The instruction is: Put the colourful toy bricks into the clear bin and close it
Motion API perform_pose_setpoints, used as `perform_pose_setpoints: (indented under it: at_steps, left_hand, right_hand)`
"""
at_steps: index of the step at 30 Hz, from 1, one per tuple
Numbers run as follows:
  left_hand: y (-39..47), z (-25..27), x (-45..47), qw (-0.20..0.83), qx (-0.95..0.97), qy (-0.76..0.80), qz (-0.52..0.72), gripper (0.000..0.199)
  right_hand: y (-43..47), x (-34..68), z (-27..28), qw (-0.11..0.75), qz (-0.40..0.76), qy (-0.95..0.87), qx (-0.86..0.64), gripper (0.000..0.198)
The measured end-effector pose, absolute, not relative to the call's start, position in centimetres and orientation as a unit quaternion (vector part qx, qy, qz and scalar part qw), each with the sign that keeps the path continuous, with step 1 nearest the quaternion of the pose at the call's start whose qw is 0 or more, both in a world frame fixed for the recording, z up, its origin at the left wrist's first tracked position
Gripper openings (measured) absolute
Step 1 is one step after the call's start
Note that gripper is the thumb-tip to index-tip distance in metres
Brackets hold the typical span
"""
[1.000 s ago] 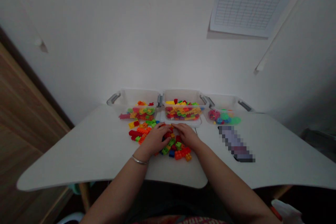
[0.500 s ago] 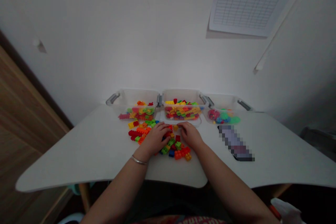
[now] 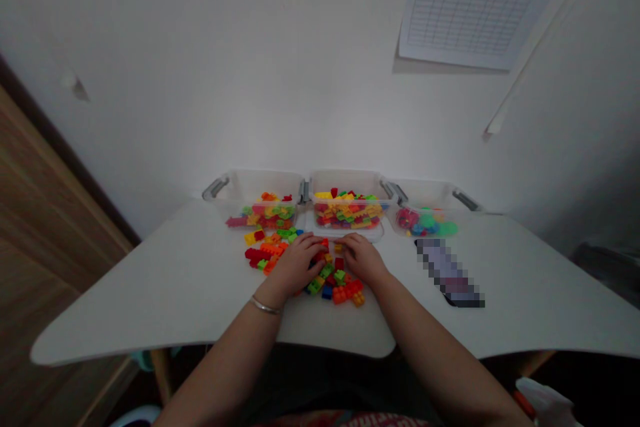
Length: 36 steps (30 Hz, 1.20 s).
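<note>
Loose toy building bricks (image 3: 340, 293) in red, orange, yellow, green and blue lie in a pile on the white table. My left hand (image 3: 299, 263), with a silver bangle at the wrist, rests over the middle of the pile. Its fingers curl round a red brick (image 3: 324, 243), and part of that brick is hidden. To its right, my right hand (image 3: 366, 259) has its thumb and fingertips closed at a small yellow brick (image 3: 339, 249). Below the fingertips lies a dark red brick (image 3: 339, 263).
Along the wall stand three clear boxes: a left box (image 3: 240, 180) and a middle box (image 3: 350, 177) with bricks, and a right box (image 3: 425, 188) with colourful pieces. A phone (image 3: 450, 273) lies to the right. A printed chart (image 3: 460, 10) hangs on the wall.
The yellow brick at my right fingertips has shifted slightly right and towards me. My left hand has stayed in place over the pile.
</note>
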<state>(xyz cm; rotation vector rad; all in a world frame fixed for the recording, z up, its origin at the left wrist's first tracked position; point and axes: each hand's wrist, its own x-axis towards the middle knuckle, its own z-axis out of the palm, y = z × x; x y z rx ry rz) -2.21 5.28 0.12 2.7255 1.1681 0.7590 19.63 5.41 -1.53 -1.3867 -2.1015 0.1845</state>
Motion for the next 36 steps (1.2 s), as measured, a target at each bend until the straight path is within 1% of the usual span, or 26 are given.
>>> perform_pose_setpoints:
  at_steps: [5,9,11,13,15,18,20,23,26,31,36]
  left_hand:
    - [5.3,0.2,-2.1,0.046,0.888,0.382,0.25,0.03]
    - [5.3,0.3,-2.1,0.052,0.889,0.384,0.245,0.03]
    - [5.3,0.4,-2.1,0.053,0.888,0.387,0.244,0.03]
    - [5.2,0.4,-2.1,0.055,0.888,0.389,0.241,0.031]
    - [5.2,0.5,-2.1,0.059,0.888,0.389,0.238,0.031]
    - [5.3,0.5,-2.2,0.062,0.889,0.382,0.244,0.03]
    - [5.3,0.5,-2.2,0.063,0.89,0.379,0.247,0.03]
    - [5.2,0.6,-2.3,0.066,0.89,0.383,0.241,0.03]
    - [5.2,0.8,-2.2,0.069,0.89,0.386,0.231,0.03]
    - [5.1,0.8,-2.2,0.065,0.888,0.391,0.231,0.03]
    - [5.1,0.9,-2.2,0.067,0.889,0.391,0.228,0.03]
  right_hand:
    - [5.5,19.7,-1.4,0.299,0.078,-0.789,-0.531,0.022]
    - [5.7,20.0,-1.8,0.3,0.082,-0.775,-0.549,0.019]
    - [5.8,20.1,-2.0,0.316,0.083,-0.764,-0.557,0.02]
    - [5.8,20.2,-2.1,0.362,0.075,-0.742,-0.559,0.021]
    - [5.8,20.3,-1.8,0.427,0.051,-0.714,-0.552,0.019]
    - [5.7,20.7,-0.5,0.514,-0.012,-0.679,-0.525,0.012]
    - [5.6,21.2,0.8,0.541,-0.063,-0.666,-0.51,0.008]
    - [5.7,21.7,2.8,0.543,-0.134,-0.651,-0.513,0.009]
    - [6.2,22.1,4.2,0.547,-0.163,-0.619,-0.539,0.011]
    - [8.4,22.1,5.1,0.572,-0.157,-0.583,-0.555,0.015]
    - [9.8,22.0,4.8,0.55,-0.141,-0.592,-0.572,0.015]
